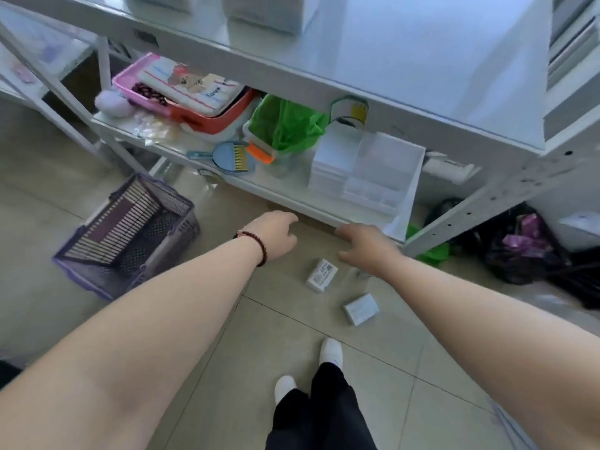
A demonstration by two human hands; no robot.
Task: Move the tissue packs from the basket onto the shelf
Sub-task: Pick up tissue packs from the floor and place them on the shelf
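Observation:
A purple slatted basket (pixel 130 235) lies tipped on the tiled floor at the left, and I see nothing inside it. Two small white tissue packs lie on the floor: one (pixel 322 275) just below my right hand, the other (pixel 361 308) a little nearer to me. My left hand (pixel 276 235) hangs above the floor with loosely curled fingers, holding nothing. My right hand (pixel 367 245) hovers with relaxed fingers just above the nearer-shelf pack, empty. The white shelf (pixel 422 60) spans the top of the view with blurred white packs (pixel 269 11) on its upper board.
The lower shelf board (pixel 285 193) carries a pink tray, a red tray, a green bag, a blue dustpan brush and clear plastic organisers (pixel 367 170). Black bags (pixel 526 248) sit on the floor at the right. My feet (pixel 331 352) stand on the tiles below.

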